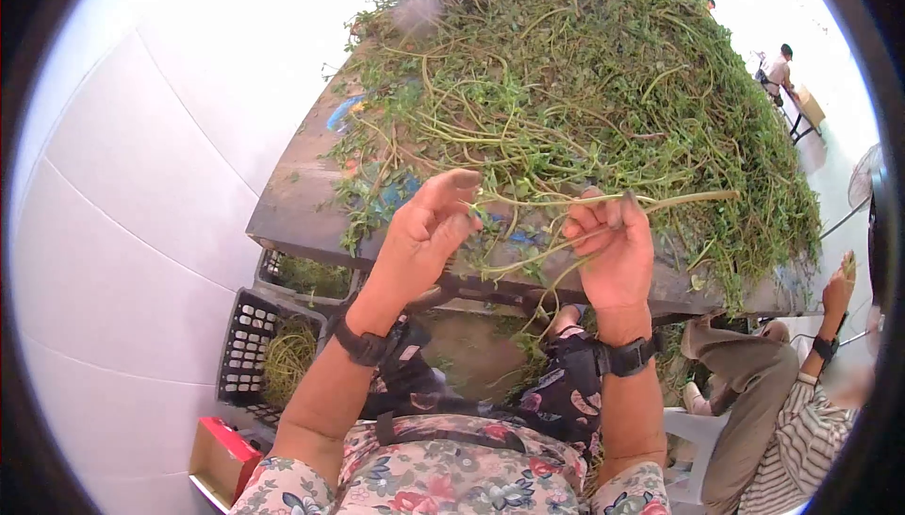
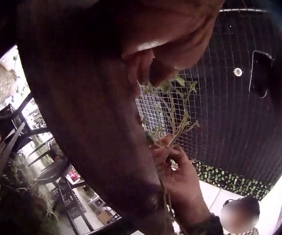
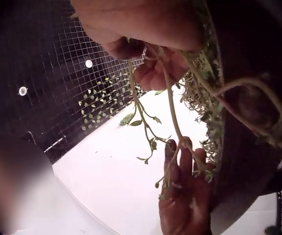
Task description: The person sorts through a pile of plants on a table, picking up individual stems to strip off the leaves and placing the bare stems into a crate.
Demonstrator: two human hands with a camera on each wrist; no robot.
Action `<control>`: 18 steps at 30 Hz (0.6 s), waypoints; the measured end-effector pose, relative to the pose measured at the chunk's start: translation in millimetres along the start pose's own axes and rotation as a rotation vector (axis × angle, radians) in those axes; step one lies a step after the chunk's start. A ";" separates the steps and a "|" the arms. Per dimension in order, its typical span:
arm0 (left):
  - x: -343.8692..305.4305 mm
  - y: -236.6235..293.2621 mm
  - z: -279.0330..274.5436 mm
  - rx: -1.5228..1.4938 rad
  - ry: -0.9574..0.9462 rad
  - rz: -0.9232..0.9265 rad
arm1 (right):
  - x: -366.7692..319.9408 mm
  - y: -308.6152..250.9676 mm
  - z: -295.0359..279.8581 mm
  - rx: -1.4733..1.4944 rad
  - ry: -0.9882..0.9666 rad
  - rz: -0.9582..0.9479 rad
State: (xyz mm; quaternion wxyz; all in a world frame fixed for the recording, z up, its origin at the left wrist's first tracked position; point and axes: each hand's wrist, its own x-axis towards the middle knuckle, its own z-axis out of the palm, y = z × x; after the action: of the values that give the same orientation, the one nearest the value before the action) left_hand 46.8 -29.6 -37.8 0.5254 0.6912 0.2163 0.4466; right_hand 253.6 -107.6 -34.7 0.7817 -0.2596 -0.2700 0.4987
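In the head view my right hand [image 1: 615,256] pinches a long green stem [image 1: 693,198] between thumb and fingers, and thinner side stems hang below it. My left hand [image 1: 424,237] is at the stem's leafy end, thumb and index finger apart around the leaves. The right wrist view shows the left hand [image 3: 185,200] with fingers extended against the forked stem [image 3: 171,105]; the right hand [image 3: 141,24] is above. In the left wrist view the right hand [image 2: 182,181] grips the sprig [image 2: 180,129] below the left hand [image 2: 172,34].
A large heap of leafy stems [image 1: 584,72] covers much of the dark table [image 1: 297,204]. Black crates [image 1: 247,345] holding greens and a red-edged box [image 1: 222,454] stand at lower left. A person in a striped shirt [image 1: 787,454] sits at the right.
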 end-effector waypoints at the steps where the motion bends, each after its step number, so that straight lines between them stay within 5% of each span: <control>1: 0.9 0.8 -1.2 -0.023 -0.016 -0.009 | -0.5 1.9 -2.6 0.016 0.023 0.014; 6: 1.9 6.1 -3.4 0.012 -0.058 -0.012 | 2.7 3.6 -3.7 -0.040 0.096 0.039; 8: -2.3 13.1 5.9 0.102 -0.046 0.032 | -0.5 4.6 2.3 -0.438 0.068 -0.105; 10: -3.0 22.4 9.6 0.307 -0.082 0.092 | -2.2 4.3 3.1 -0.508 0.054 -0.108; 12: -2.6 25.3 15.4 0.549 -0.055 0.166 | -0.3 3.2 1.8 -0.244 0.040 0.021; 18: 10.5 18.2 25.4 0.633 -0.108 0.312 | -2.2 0.1 1.9 -0.185 -0.077 0.018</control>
State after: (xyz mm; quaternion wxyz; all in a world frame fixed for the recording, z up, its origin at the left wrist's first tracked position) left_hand 70.4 -41.5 -18.2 0.2215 0.8669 0.2079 0.3952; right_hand 251.5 -109.3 -33.8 0.7389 -0.3139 -0.3425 0.4880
